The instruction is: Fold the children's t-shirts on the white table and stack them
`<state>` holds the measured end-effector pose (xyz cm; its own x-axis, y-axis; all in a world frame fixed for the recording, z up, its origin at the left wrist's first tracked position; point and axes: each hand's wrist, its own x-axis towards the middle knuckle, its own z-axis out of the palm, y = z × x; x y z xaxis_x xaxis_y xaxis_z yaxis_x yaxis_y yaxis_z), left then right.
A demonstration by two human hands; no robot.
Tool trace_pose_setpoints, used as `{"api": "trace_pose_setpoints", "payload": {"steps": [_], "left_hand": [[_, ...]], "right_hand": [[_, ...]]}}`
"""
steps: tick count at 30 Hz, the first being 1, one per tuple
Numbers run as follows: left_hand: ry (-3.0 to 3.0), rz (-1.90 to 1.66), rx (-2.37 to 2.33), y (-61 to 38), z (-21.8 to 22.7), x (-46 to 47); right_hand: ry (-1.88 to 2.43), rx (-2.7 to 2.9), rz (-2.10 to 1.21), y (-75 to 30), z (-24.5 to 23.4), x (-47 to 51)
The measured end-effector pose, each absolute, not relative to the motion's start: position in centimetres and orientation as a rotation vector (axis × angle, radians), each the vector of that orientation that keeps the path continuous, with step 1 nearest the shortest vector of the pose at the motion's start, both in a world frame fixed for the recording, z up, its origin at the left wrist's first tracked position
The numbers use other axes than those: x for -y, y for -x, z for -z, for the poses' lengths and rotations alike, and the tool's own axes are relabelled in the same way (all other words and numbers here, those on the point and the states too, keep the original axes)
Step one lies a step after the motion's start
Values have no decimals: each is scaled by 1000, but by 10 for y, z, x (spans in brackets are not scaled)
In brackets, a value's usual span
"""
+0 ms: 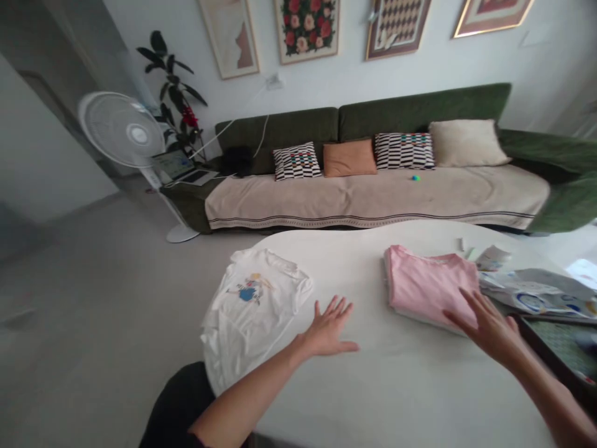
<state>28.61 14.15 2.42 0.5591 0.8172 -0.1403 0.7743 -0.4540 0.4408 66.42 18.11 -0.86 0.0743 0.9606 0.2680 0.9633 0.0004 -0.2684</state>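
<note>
My left hand [329, 330] is open with its fingers spread, over the bare middle of the white table [354, 386]. It holds nothing. To its left a white T-shirt [261, 292] with a small coloured print lies loosely spread, partly over the table's left edge. My right hand [489, 326] is also open, fingers apart, at the lower right corner of a folded pink shirt [429, 280]. Whether it touches the cloth I cannot tell. White fabric shows beneath the pink shirt, as in a stack.
Right of the stack lie a plastic package [541, 295] and a dark-rimmed tray [559, 361]. Beyond the table stands a green sofa [298, 130] with a beige cover and several cushions. A white fan [135, 134] and a laptop [186, 171] are at the back left.
</note>
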Motion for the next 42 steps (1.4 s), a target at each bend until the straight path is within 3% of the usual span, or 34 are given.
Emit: {"api": "trace_pose_setpoints", "payload": {"steps": [2, 4, 8, 12, 15, 19, 23, 26, 29, 32, 38, 42], "left_hand": [[-2136, -78, -1689, -222, -23, -101], [-1877, 31, -2022, -167, -19, -67], [-1963, -49, -2024, -107, -4, -30], [-1977, -221, -2036, -110, 1, -33], [-1944, -328, -1905, -140, 1, -42], [-1952, -450, -1589, -180, -2, -42], [-1965, -196, -1231, -174, -10, -48], [-1867, -6, -1010, -160, -17, -82], [-1823, -266, -1266, -170, -20, -138], [-1759, -503, -1553, -201, -16, -188], [-1628, -509, -1761, -230, 3, -227], [-1463, -405, -1659, -218, 3, -236]], "right_hand": [[1792, 1851, 26, -617, 5, -156], [1710, 1800, -242, -549, 5, -124], [1443, 1673, -1096, -389, 18, -76], [1515, 1341, -1460, -279, 32, -74], [1604, 1243, -1400, -254, 33, -85], [1699, 1162, -1262, -302, 29, -88], [1785, 1287, -1231, -393, 30, -70], [1862, 1532, -1027, -435, 24, -79], [1795, 1693, -753, -435, 14, -121], [1720, 1788, -732, -412, 10, -166], [1667, 1862, -771, -393, 17, -181], [1516, 1873, -831, -400, 10, -168]]}}
